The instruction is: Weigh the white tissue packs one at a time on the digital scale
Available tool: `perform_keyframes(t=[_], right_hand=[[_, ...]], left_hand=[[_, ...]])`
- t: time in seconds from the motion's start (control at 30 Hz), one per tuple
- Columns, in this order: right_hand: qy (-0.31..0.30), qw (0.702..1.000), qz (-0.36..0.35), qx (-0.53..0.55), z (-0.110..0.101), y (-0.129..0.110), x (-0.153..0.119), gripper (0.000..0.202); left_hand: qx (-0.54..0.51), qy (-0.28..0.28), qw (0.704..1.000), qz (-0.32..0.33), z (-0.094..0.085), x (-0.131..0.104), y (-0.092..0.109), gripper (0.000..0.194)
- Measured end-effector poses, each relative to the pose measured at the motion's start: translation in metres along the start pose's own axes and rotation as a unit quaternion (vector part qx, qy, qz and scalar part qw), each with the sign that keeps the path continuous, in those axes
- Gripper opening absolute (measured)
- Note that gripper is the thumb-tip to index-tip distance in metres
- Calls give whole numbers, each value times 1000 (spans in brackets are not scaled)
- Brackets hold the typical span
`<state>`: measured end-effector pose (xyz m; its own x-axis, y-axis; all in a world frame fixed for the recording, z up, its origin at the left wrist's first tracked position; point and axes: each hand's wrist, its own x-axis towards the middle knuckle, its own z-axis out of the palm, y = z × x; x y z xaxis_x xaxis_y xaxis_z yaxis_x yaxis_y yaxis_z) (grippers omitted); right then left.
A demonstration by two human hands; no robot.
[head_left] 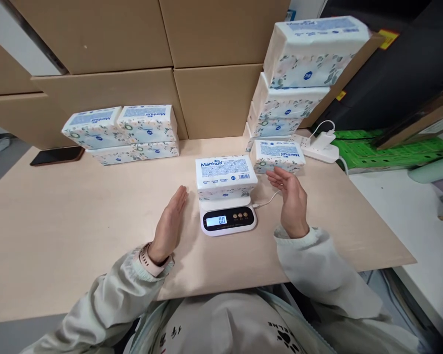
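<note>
Scale (pixel 229 221) on table (pixel 96 236), nr front edge, approx. centre. Display lit, reads 0.0; three small round buttons to R of it. Tissue pack (pixel 227 172) sits on scale, lying flat, print side up, "Manhua" legible, covering most of the rear part.

L hand (pixel 170 223): holds nothing. Fingers straight & together, palm turned twd scale, wide of it, no contact w/ scale or pack. Wristband (pixel 150 261) on same arm, at sleeve cuff. R hand (pixel 292 199): likewise nothing held; fingers extended, palm twd scale, apart from it. Fingertips nr loose pack (pixel 278 156); contact w/ that pack cannot be told from this angle. Gap betw. hands wide, scale betw. them.

Cable (pixel 269 200) leaves R side of scale, runs twd R hand, then hidden. Loose pack stands just in front of tall stack (pixel 299 73), rear R, same floral print; lower packs partly hidden. Power strip (pixel 319 151) beside loose pack, white plug fitted. Low stack (pixel 147 130) rear L: four packs showing, two over two, side by side. Phone (pixel 57 155) flat on table, L of low stack, screen dark. Cardboard boxes (pixel 217 101) behind, forming back wall. Green panel (pixel 387 152) far R, past power strip.
</note>
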<state>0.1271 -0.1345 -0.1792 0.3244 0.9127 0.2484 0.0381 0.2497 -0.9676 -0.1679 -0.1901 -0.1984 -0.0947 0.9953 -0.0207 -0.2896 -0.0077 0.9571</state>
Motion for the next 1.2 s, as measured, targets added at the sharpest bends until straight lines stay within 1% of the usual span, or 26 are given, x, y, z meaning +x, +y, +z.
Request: perform_keyframes(t=[0.33,0.47,0.77,1.0,1.1,1.2], right_hand=[[16,1000,10,5,-1,2,-1,57],[21,1000,5,1,0,0,-1,57],[43,999,0,-9,1,-3,-2,59],[38,999,10,-19,1,-6,-3,64],[41,999,9,-21,1,-8,-4,63],[46,999,9,-21,1,-8,-4,63]], left_hand=[[12,22,1000,13,2,1,2,51],[16,21,999,20,1,2,2,53],[1,27,999,17,1,2,1,48],[12,27,999,24,0,2,1,50],[18,29,999,19,1,2,2,50],[22,29,999,27,1,1,1,50]])
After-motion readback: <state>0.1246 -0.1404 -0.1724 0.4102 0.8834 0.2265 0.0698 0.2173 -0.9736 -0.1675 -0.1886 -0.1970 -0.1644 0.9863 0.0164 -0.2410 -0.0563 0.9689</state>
